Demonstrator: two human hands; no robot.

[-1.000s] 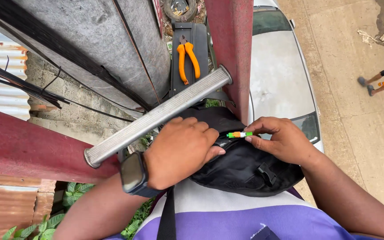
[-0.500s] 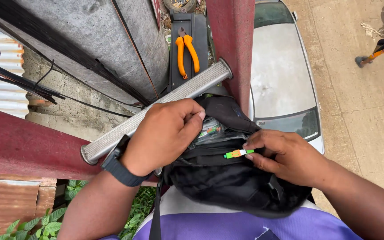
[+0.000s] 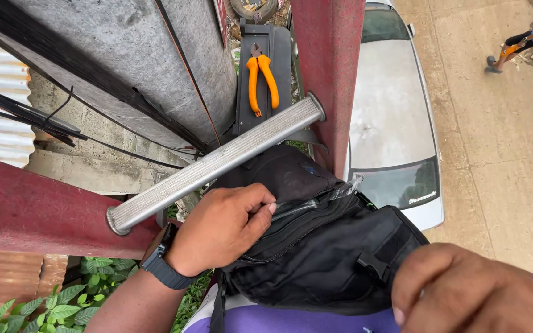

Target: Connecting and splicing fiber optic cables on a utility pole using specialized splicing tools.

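the left hand (image 3: 220, 231) grips the near-left edge of the black waist bag (image 3: 322, 246), just below the grey ladder rung (image 3: 217, 161). the right hand (image 3: 470, 290) is loosely curled at the bag's near-right side; whether it holds anything cannot be told. orange-handled pliers (image 3: 261, 80) lie farther off.

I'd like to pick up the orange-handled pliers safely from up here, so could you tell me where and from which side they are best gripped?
Probably by the two orange handles, from above. The pliers lie flat on the dark tray, jaws pointing away and handles toward the ladder rung; reaching over the rung lets a hand close round both handles together.
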